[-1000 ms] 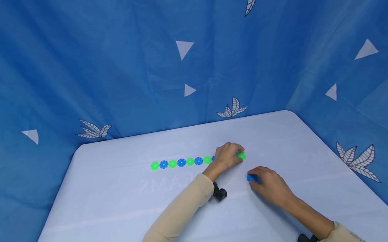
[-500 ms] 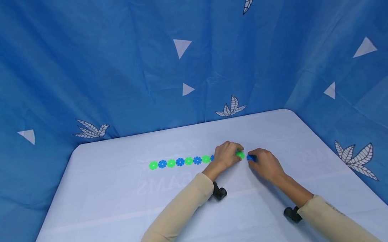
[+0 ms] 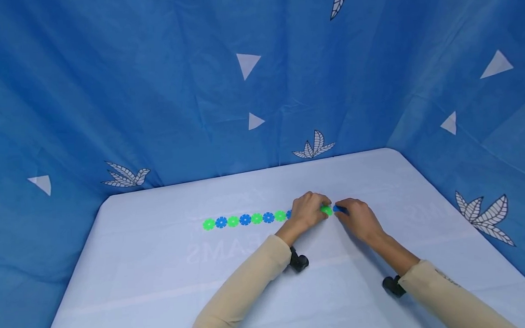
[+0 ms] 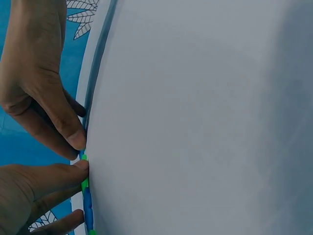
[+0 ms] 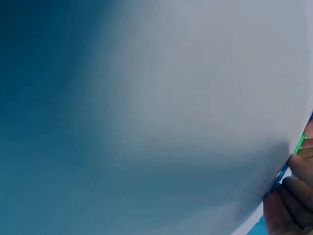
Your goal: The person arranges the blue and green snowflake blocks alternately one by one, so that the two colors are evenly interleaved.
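A straight row of alternating green and blue notched plastic discs [image 3: 245,219] lies on the white table. My left hand [image 3: 306,211] covers part of that row and pinches the green disc [image 3: 327,210] at its right end. Just to the right, my right hand [image 3: 361,221] pinches a blue disc [image 3: 337,208] between thumb and fingers, edge close against the green one. Seen edge-on in the left wrist view, the green disc [image 4: 85,183] sits under the left fingertips. The right wrist view catches the blue disc [image 5: 279,176] at the right fingertips, mostly hidden.
The white tabletop [image 3: 140,265] spreads around the hands. A blue curtain [image 3: 177,89] with white triangles and leaf prints hangs behind and along the sides. Black wrist-worn devices [image 3: 298,262] show beneath the beige sleeves [image 3: 245,285].
My right hand has moved up and slightly left with the blue disc, from in front of the row to its right end. My left hand stays on the green disc.
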Motion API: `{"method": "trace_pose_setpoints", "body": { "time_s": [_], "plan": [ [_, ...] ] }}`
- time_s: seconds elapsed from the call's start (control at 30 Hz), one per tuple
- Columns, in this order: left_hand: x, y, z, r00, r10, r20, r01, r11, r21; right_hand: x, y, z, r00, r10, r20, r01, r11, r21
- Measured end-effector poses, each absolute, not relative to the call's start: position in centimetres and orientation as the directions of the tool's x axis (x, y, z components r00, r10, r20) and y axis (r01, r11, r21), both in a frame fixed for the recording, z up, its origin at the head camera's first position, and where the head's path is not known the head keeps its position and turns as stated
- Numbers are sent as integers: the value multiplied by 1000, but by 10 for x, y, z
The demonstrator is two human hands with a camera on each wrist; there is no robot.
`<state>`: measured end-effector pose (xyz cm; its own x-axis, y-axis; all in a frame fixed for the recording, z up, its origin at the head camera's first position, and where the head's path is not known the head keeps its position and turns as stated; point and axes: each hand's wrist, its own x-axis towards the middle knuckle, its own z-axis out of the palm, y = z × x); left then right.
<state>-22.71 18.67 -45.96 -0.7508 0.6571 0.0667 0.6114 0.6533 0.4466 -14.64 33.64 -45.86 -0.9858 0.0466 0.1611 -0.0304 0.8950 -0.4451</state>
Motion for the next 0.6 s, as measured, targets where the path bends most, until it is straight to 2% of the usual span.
{"method": "trace_pose_setpoints", "body": {
  "time_s": [0.37,0.6],
  "plan": [
    [-229,184,-464,-757,650,63,605,661,445,-150,336,-463,-984,28,176,-63,868,-493],
    [-224,186,-465,-750,660,47,605,656,452,-145,339,-463,-987,71,145,-11,866,-500]
  ]
}}
